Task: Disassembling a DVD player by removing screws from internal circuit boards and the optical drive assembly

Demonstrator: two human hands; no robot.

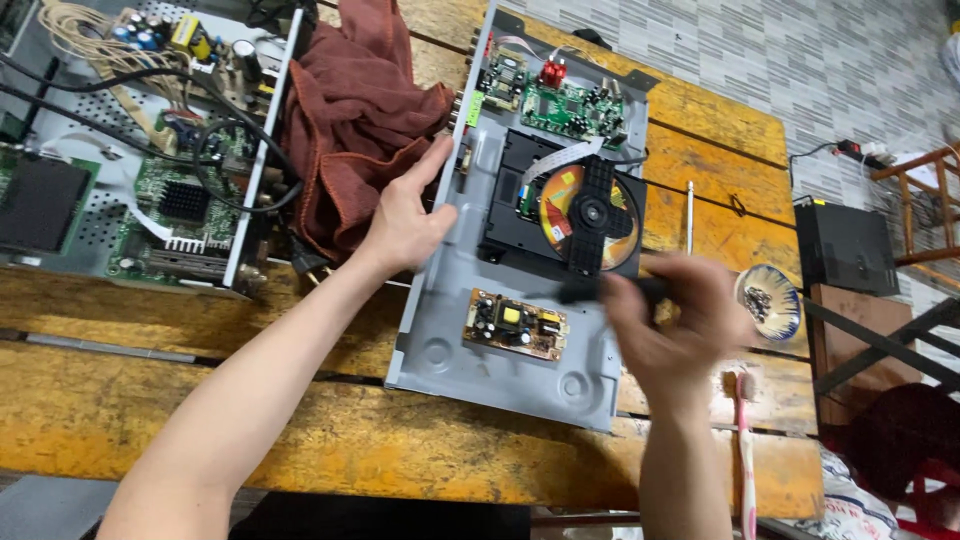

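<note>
An opened disc player with a grey metal chassis (440, 330) lies on the wooden table. Inside it sit a black disc drive with an orange disc (560, 210), a green circuit board (570, 108) at the far end and a small brown power board (515, 323) near me. My left hand (405, 222) presses flat on the chassis's left edge, fingers apart. My right hand (670, 320), blurred, grips a dark tool handle (610, 291) over the right side of the chassis, just below the drive.
A second opened device (130, 160) with boards and cables lies at the left, a dark red cloth (355, 120) beside it. A thin metal rod (689, 215), a small bowl of screws (768, 300) and a pink toothbrush (745, 440) lie at the right. A black box (845, 248) sits off the table.
</note>
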